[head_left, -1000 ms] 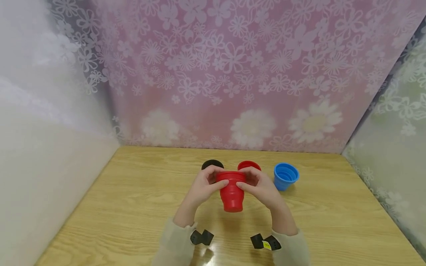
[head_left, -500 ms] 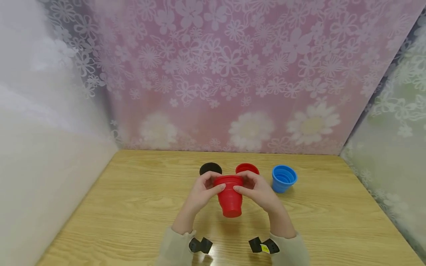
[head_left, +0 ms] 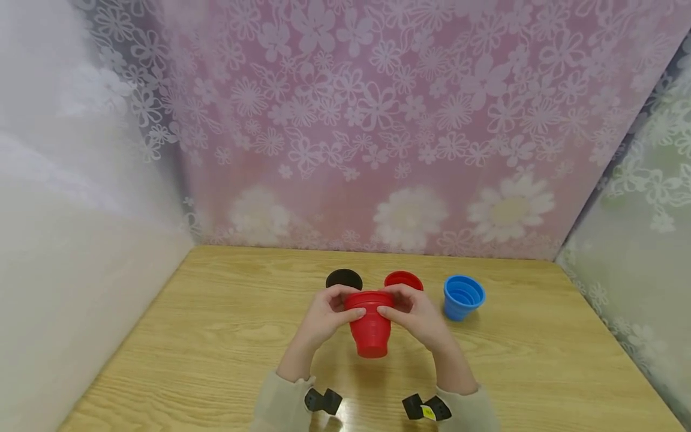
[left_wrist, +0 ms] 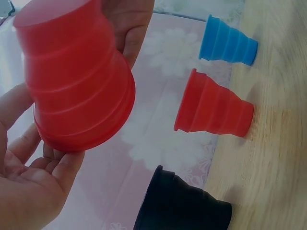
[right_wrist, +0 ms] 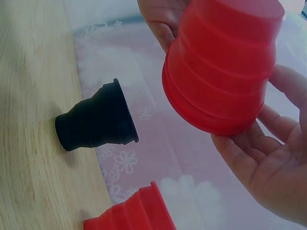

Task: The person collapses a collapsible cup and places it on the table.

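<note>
A red collapsible cup (head_left: 371,330) with ribbed, stepped sides is held above the table, its base toward the head camera and its rim tilted away. My left hand (head_left: 323,318) grips its left side near the rim, thumb on the near wall. On the opposite side my right hand (head_left: 418,315) holds it the same way. In the left wrist view the cup (left_wrist: 79,81) fills the upper left, and the left hand (left_wrist: 41,177) shows below it. The right wrist view has the right hand (right_wrist: 273,148) supporting the cup (right_wrist: 225,67) around the rim. The inside of this cup is hidden.
Behind the hands stand a black cup (head_left: 344,278), a second red cup (head_left: 403,279) and a blue cup (head_left: 463,296) in a row. They sit upright on a wooden table (head_left: 216,336). A pink flowered cloth (head_left: 324,120) hangs behind, with pale walls on both sides.
Both hands and the held red cup sit slightly lower in the head view; the head view itself has shifted a little. The grip looks the same and the standing cups keep their places.
</note>
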